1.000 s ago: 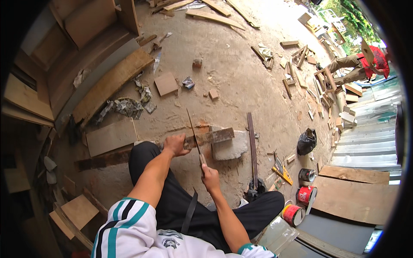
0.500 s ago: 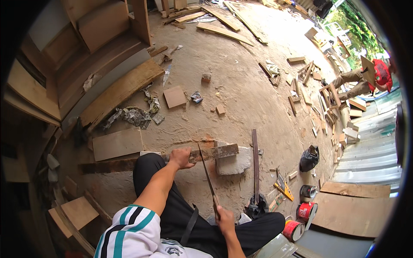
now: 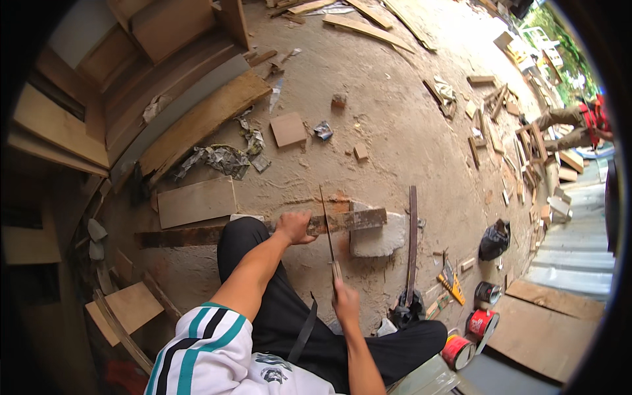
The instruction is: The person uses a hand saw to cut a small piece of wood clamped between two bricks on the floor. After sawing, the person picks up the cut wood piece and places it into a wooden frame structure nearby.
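A long, dark-stained wooden plank [image 3: 184,237] lies crosswise in front of me, its right end resting on a pale, rough block [image 3: 376,243]. My left hand [image 3: 294,227] is closed over the plank just left of the cut, beside my bent knee. In my right hand [image 3: 345,299] is the handle of a handsaw [image 3: 330,237]. The saw's narrow blade crosses the plank between my left hand and the block, its tip reaching past the far edge. How deep the cut goes cannot be made out.
A dark strip [image 3: 412,243] lies right of the block. Farther right are a yellow-handled saw [image 3: 451,283], a black bag [image 3: 495,240] and red cans [image 3: 482,322]. Wood scraps litter the floor. Cabinet frames [image 3: 178,72] stand left; a person [image 3: 569,128] is at far right.
My right hand has pushed the saw forward, so its tip now reaches farther past the plank. My left hand stays on the plank. The whole view has shifted slightly.
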Available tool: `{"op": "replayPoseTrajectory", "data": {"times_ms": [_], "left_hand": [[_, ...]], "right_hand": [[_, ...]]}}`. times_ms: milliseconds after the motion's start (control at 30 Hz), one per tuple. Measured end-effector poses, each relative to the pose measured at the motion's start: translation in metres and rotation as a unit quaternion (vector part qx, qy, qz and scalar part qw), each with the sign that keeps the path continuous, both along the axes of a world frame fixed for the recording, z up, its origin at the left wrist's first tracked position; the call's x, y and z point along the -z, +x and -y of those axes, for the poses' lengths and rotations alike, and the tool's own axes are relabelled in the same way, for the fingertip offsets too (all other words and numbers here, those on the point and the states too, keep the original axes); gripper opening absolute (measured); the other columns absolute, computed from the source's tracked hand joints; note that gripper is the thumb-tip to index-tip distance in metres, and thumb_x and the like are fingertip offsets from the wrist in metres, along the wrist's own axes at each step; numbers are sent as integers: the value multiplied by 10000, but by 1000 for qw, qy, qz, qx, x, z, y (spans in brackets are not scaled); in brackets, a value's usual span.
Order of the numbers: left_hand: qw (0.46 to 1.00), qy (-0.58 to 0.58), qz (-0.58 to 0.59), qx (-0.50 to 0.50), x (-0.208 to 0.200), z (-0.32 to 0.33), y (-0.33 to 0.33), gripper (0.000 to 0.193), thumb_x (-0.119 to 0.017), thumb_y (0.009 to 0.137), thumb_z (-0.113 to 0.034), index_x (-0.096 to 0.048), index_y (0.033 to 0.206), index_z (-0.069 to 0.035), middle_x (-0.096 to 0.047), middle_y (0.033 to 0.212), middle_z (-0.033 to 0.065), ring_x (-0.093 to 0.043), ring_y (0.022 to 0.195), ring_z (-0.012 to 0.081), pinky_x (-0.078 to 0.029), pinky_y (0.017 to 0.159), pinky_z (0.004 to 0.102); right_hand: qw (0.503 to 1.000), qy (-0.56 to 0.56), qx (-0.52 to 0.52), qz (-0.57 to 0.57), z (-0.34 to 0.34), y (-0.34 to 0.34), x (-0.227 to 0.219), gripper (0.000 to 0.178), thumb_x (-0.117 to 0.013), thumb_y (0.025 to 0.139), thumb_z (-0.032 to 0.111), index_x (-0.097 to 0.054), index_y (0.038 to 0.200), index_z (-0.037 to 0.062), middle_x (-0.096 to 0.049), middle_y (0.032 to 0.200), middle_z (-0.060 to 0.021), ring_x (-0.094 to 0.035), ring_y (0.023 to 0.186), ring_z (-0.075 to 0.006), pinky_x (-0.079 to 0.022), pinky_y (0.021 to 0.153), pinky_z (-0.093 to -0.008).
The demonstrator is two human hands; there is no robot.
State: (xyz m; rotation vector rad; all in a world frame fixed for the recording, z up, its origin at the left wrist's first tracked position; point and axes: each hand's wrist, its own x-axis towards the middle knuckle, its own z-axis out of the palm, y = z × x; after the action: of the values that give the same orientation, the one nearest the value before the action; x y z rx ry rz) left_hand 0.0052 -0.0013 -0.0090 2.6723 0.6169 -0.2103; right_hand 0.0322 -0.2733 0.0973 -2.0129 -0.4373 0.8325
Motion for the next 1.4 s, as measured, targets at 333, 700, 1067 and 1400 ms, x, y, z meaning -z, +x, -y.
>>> {"op": "replayPoseTrajectory", "data": {"times_ms": [333,700,1067,1400], "left_hand": [[1000,11,-8,12,10,0,-3,708,-729,710,-627,-552,1080,-50,-666,925,139,-683,813,316,-560,669,452],[1000,17,-22,-13,0,3,-4,637,-758,692,-572,-544,1001,-58,-654,896,125,-678,829,315,-547,683,442],[1000,26,8,-8,5,3,-6,653,-734,714,-595,-535,1026,-57,-674,907,126,-689,839,309,-557,697,441],[999,32,22,-1,12,-1,-13,628,-757,700,-566,-553,1009,-58,-666,869,127,-683,783,320,-545,665,444]], "right_hand": [[1000,7,-11,11,15,-4,-10,508,-502,1011,363,-558,665,-5,-453,527,-43,-448,495,-138,-345,488,-344],[997,-21,11,-70,13,-9,-15,556,-476,1023,382,-495,633,-14,-421,515,-37,-430,481,-131,-339,488,-339],[999,4,-5,-44,17,-10,-13,516,-475,1032,341,-504,620,32,-430,538,13,-391,490,-95,-295,467,-307],[995,-24,18,-97,38,-23,-25,510,-498,1015,384,-555,649,33,-456,540,2,-408,464,-101,-308,465,-297]]}}
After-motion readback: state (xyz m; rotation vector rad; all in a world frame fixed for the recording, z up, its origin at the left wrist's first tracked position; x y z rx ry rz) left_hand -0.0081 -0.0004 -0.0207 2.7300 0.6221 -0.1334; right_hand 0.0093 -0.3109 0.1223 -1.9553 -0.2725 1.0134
